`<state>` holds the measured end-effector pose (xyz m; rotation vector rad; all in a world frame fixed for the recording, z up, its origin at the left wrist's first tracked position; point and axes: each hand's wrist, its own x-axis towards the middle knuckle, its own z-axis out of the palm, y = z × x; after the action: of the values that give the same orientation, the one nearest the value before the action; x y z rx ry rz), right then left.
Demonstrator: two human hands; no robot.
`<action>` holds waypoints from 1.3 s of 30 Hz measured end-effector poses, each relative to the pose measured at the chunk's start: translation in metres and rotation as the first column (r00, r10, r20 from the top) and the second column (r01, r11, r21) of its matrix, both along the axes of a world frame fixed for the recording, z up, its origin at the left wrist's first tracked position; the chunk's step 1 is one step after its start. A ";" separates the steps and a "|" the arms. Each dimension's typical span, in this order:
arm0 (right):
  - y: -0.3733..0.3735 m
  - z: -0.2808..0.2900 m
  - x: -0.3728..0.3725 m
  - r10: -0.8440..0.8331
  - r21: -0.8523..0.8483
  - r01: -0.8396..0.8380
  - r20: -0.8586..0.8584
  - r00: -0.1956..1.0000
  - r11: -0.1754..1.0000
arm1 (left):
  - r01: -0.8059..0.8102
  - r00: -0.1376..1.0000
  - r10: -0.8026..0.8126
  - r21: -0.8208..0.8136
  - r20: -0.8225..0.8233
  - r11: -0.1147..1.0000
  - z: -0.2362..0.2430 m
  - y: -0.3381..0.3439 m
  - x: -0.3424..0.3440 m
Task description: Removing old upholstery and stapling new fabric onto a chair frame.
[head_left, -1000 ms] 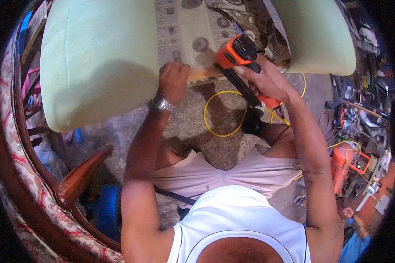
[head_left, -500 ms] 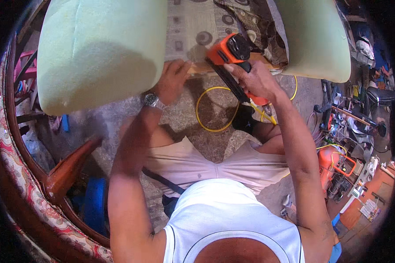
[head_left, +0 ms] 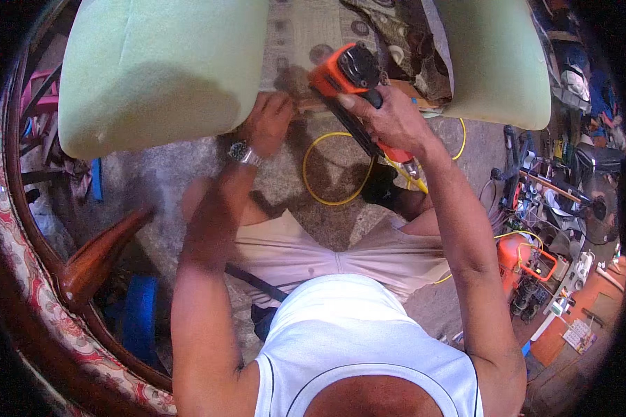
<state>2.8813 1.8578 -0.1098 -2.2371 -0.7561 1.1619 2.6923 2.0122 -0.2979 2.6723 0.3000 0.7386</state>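
Note:
An orange and black pneumatic staple gun (head_left: pixel 346 71) is gripped in my right hand (head_left: pixel 395 119). Its nose is over the front edge of a grey patterned fabric (head_left: pixel 295 38), which is laid between two green foam pads. At that same edge my left hand (head_left: pixel 268 124), with a watch at the wrist, has its fingers curled over the fabric, close to the left foam pad (head_left: pixel 153 76). What the fingertips pinch is partly hidden. A strip of wood (head_left: pixel 316 104) shows under the fabric. Bunched brown fabric (head_left: pixel 424 62) lies right of the gun.
A yellow air hose (head_left: pixel 305 167) loops on the concrete floor below the gun. The right foam pad (head_left: pixel 497 62) stands beyond my right hand. At left is a carved wooden furniture frame (head_left: pixel 101 257). An orange compressor (head_left: pixel 513 257) and scattered tools are at right.
The staple gun in my right hand has shifted left and slightly up, nearer my left hand. My left hand has moved slightly left along the fabric edge, its fingers more curled.

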 end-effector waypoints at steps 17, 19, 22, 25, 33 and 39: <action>-0.002 -0.009 0.005 0.075 0.027 -0.074 -0.030 0.997 0.997 | -0.365 0.848 0.293 -0.085 -0.442 0.927 0.056 -0.016 0.011; 0.001 -0.005 0.003 0.028 0.025 -0.025 -0.102 0.994 0.999 | -0.351 0.834 0.288 -0.050 -0.471 0.935 0.059 -0.014 0.011; -0.008 -0.012 0.011 0.002 0.046 0.003 -0.091 0.996 0.999 | -0.332 0.855 0.283 -0.038 -0.435 0.943 0.054 -0.011 0.022; -0.007 -0.018 0.014 0.047 0.092 -0.038 -0.090 0.995 0.995 | -0.328 0.915 0.268 -0.168 -0.300 0.930 0.027 -0.002 0.014; -0.023 -0.025 0.022 0.035 0.108 -0.020 -0.134 0.990 0.994 | -0.265 0.962 0.263 -0.023 -0.068 0.964 0.021 0.004 0.026; -0.020 -0.025 0.022 0.073 0.152 -0.049 -0.153 0.986 0.987 | -0.115 0.993 0.115 -0.035 0.004 0.993 0.021 0.019 0.023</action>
<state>2.9029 1.8381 -0.1351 -1.9869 -0.8232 1.2530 2.7157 2.0312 -0.2766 2.6373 0.4643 0.7685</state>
